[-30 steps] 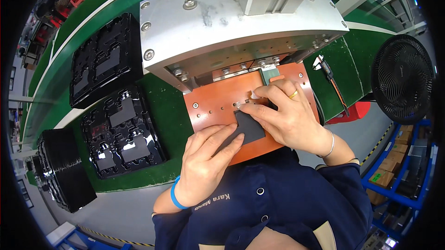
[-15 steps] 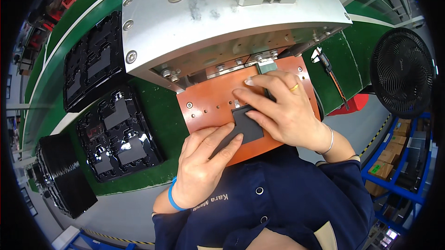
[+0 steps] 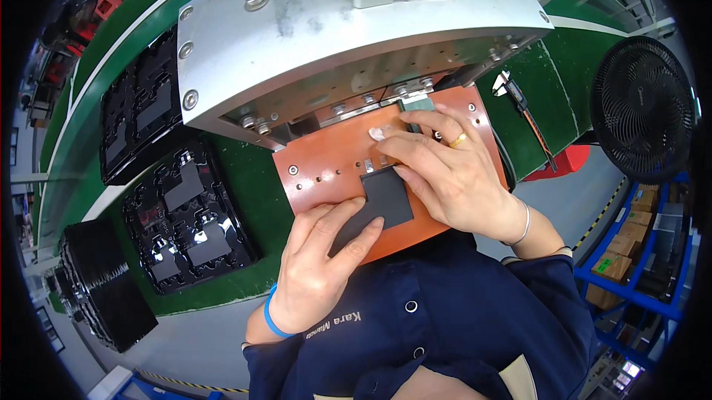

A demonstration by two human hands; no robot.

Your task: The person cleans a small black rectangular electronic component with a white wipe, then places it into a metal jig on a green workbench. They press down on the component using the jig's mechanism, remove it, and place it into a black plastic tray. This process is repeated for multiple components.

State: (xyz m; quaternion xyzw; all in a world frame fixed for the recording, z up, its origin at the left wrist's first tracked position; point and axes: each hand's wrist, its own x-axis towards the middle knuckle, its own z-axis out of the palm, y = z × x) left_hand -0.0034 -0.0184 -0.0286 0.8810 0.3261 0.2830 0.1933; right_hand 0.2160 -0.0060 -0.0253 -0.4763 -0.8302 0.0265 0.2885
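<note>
A dark grey flat piece (image 3: 388, 196) with a stepped outline lies on the orange plate (image 3: 315, 166). My left hand (image 3: 315, 259) is closed on its left part, thumb and fingers along its edges. Over its upper right corner reaches my right hand (image 3: 449, 166), thumb tip at the edge. A small white wad (image 3: 377, 134) is at that hand's fingertips, apparently held between them. Two small shiny tabs (image 3: 368, 166) show at the grey piece's upper edge. Behind the right fingers, a green block (image 3: 417, 106) is partly hidden.
A large metal press head (image 3: 348, 44) overhangs the plate's far side. Black trays with grey pieces (image 3: 185, 215) lie at left, beside a stack of black trays (image 3: 104, 281). Calipers (image 3: 526, 118) lie at right on the green bench; a black fan (image 3: 644, 111) stands beyond.
The white wad and the right fingertips have shifted slightly left over the plate. My left hand stays on the grey piece. The whole view has shifted a little.
</note>
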